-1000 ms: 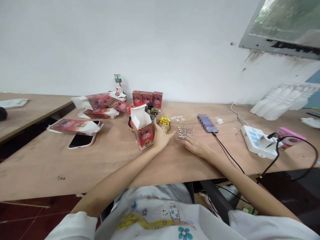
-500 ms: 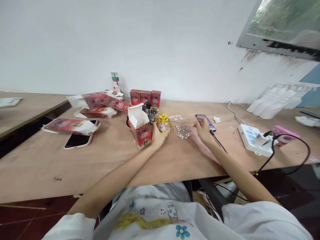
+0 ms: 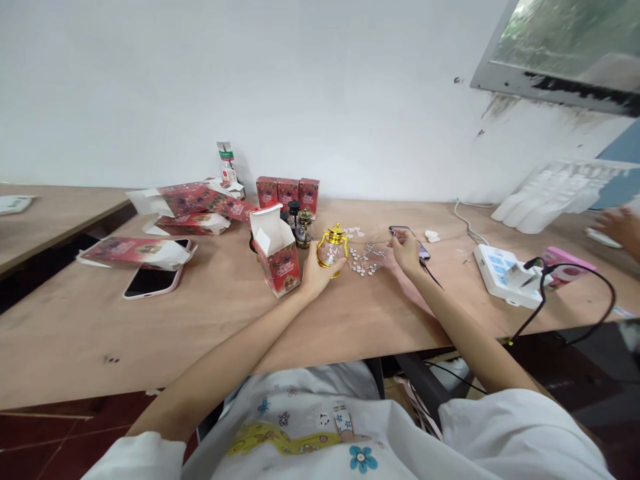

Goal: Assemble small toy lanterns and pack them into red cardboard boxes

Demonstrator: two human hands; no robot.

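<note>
My left hand point(image 3: 316, 272) is wrapped round a small gold lantern point(image 3: 332, 251) with a clear, rounded body, holding it upright above the table. To the right, my right hand point(image 3: 404, 250) is closed in a pinch on a thin wire piece point(image 3: 393, 233), whose shape is hard to make out. Between the hands lies a loose pile of silver wire pieces with small round discs point(image 3: 364, 261). An upright red printed box point(image 3: 283, 268) with its white flaps raised stands left of my left hand. Just behind it are dark lanterns point(image 3: 304, 230).
Three red boxes point(image 3: 288, 192) stand against the wall. Flattened red cartons point(image 3: 135, 252) lie at left, one over a phone point(image 3: 155, 281). Another phone point(image 3: 424, 252) is behind my right hand. A power strip point(image 3: 500, 277) and white foam pieces point(image 3: 545, 197) are at right, near another person's hand point(image 3: 620, 230).
The gold lantern in my left hand has moved slightly right, toward the pile. My right hand stays pinched near the pile. Another person's hand has come into view at the far right.
</note>
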